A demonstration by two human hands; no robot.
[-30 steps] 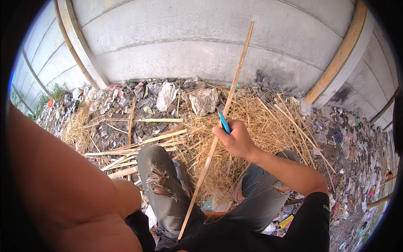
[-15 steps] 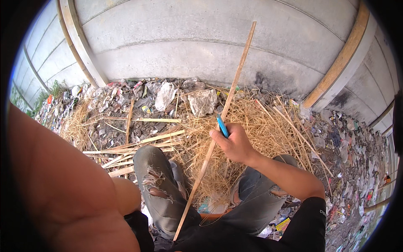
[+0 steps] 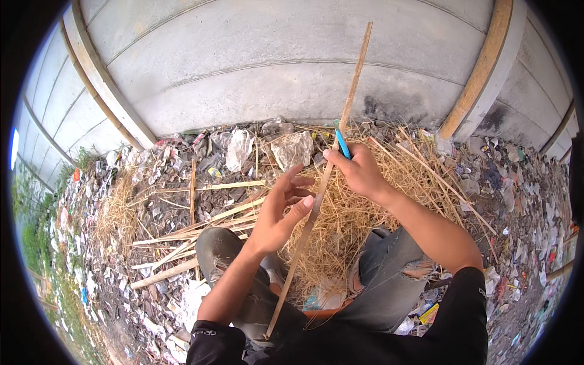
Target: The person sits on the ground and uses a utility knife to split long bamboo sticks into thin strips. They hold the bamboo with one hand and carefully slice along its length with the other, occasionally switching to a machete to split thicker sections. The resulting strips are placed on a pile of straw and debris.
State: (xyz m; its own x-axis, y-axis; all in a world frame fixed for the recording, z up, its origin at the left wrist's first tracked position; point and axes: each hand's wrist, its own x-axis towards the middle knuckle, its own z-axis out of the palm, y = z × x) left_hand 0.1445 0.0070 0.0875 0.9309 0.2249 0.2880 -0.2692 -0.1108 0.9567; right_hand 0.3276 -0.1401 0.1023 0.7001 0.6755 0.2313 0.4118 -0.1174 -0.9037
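Note:
My right hand (image 3: 359,172) is closed round a long, thin bamboo strip (image 3: 304,238) and a blue utility knife (image 3: 343,143), whose handle sticks up past the thumb; its blade cannot be made out. The strip slants from my lap up in front of the grey wall. Just left of it, my left hand (image 3: 283,213) hangs with fingers apart and slightly curled, holding nothing; the thumb tip is close to the strip, and I cannot tell if it touches. Beneath the hands, between my knees, lies a heap of straw-like shavings (image 3: 334,243).
Several split bamboo strips (image 3: 228,214) lie on the ground to the left. A pale rock (image 3: 292,149) sits near the concrete wall (image 3: 243,61). Bamboo poles (image 3: 480,67) stand against the wall. Scattered litter (image 3: 511,243) covers the ground on both sides.
My left arm has swung in from the lower left, bringing the hand beside the strip. The right hand, with strip and knife, has shifted slightly up and right.

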